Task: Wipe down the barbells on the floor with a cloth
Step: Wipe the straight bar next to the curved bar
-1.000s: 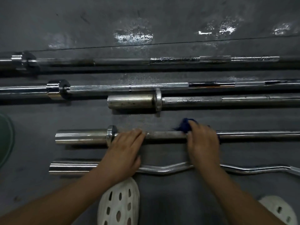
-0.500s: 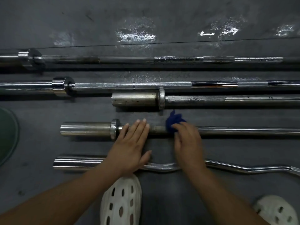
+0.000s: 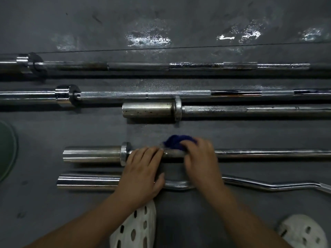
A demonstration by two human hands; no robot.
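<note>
My right hand [image 3: 200,158], curled around the blue cloth [image 3: 176,142], has slid the cloth left along the fourth barbell [image 3: 268,154] since a second ago, from partway down the shaft to a spot close to my left hand [image 3: 143,173]. The barbell lies where it did on the dark floor [image 3: 179,18]. My left hand has kept its place, lying flat and open with straight fingers on the shaft just beside the collar, its palm reaching back over the curl bar [image 3: 268,187] nearest me. The cloth sits bunched on the far side of the shaft, poking out beyond my right fingertips. My right hand is blurred. Three more barbells lie farther away: a short one [image 3: 232,110] and two long ones [image 3: 134,66] [image 3: 125,94]. My two white perforated shoes [image 3: 136,228] [image 3: 304,230] show at the bottom edge, and a green disc [image 3: 7,149] lies at the far left.
</note>
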